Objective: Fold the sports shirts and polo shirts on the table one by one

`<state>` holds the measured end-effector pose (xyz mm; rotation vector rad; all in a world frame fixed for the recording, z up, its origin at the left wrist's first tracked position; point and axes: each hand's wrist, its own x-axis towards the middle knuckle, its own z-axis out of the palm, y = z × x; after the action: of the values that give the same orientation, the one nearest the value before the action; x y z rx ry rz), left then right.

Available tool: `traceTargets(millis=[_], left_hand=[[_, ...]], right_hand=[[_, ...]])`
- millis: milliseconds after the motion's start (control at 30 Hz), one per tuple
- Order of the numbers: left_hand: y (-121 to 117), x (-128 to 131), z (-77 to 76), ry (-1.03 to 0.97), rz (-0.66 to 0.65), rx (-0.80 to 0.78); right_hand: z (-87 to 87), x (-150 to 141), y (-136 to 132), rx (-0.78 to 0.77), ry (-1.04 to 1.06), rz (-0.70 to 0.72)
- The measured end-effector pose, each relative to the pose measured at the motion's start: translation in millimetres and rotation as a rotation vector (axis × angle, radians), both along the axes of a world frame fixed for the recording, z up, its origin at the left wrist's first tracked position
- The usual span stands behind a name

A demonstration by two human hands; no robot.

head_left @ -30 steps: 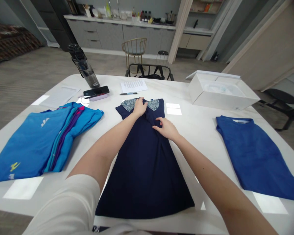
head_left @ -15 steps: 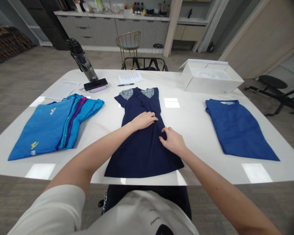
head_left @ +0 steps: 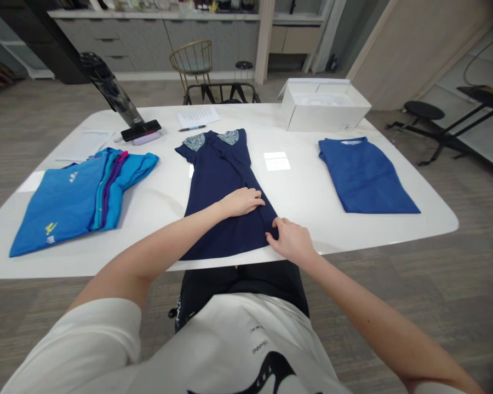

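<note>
A dark navy dress [head_left: 219,221] with patterned patches at the shoulders lies on the white table, its hem close to the front edge. Its right side appears folded inward, with creases running down it. My left hand [head_left: 243,201] rests palm down on the dress, fingers stretched out and slightly bent. At the lower right corner of the cloth, my right hand [head_left: 291,238] has thumb and fingers closed on the dress edge. That hand covers the corner itself.
Left on the white table [head_left: 304,189] lies a stack of folded blue and purple shirts [head_left: 80,194]. A folded blue shirt [head_left: 365,178] lies right. Behind are a handheld vacuum [head_left: 117,96], papers [head_left: 199,116], a pen [head_left: 192,128] and an open white box [head_left: 326,112].
My right hand now grips the dress's right edge, which has come inward at the hem. My left hand stays on the cloth. The camera view has shifted.
</note>
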<state>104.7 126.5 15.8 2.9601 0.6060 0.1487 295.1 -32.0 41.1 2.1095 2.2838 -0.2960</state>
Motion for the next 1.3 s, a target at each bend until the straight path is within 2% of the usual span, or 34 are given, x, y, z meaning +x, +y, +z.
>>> traceTargets(millis=[200, 333, 500, 600, 667, 733, 833, 900, 967, 1033, 1100, 1200, 1300], left_hand=[[-8.8, 1.1, -3.5, -0.061, 0.052, -0.06], [-14.9, 4.2, 1.6, -0.084, 0.091, -0.108], [-28.6, -0.7, 29.1, -0.264, 0.186, -0.282], [-38.8, -20.5, 47.1, -0.362, 0.248, -0.321], [-44.9, -39.7, 49.9, -0.372, 0.278, -0.29], [-50.5, -59.5, 43.3, -0.331, 0.28, -0.23], [-58.7, -80.5, 23.0, -0.217, 0.264, -0.133], [-64.6, -85.2, 10.3, -0.175, 0.317, -0.097], [-69.7, -83.0, 2.7, -0.172, 0.429, -0.075], [-72.3, -77.0, -0.1, -0.176, 0.53, -0.045], [-72.1, -70.6, -0.6, -0.179, 0.555, -0.001], [-70.9, -63.6, -3.9, -0.182, 0.445, 0.039], [-75.6, -60.0, -12.5, -0.152, 0.327, 0.003]], right_hand=[[2.5, -2.6, -10.5, -0.013, 0.0, 0.03], [9.4, 1.4, -5.7, -0.033, 0.1, -0.029], [46.9, -5.3, -0.5, -0.033, 0.333, 0.009], [68.7, -24.9, -0.5, -0.005, 0.415, 0.081], [72.1, -42.3, -1.3, 0.006, 0.413, 0.131], [64.1, -59.4, -2.0, -0.012, 0.38, 0.172], [37.6, -76.1, -1.1, -0.101, 0.327, 0.212], [19.0, -78.1, 1.7, -0.161, 0.3, 0.233], [6.1, -73.3, 5.7, -0.169, 0.272, 0.24], [0.7, -64.3, 10.0, -0.128, 0.234, 0.237], [0.9, -54.2, 13.0, -0.063, 0.187, 0.249], [3.1, -40.0, 13.4, 0.009, 0.12, 0.295], [1.9, -26.0, 11.4, -0.025, 0.098, 0.323]])
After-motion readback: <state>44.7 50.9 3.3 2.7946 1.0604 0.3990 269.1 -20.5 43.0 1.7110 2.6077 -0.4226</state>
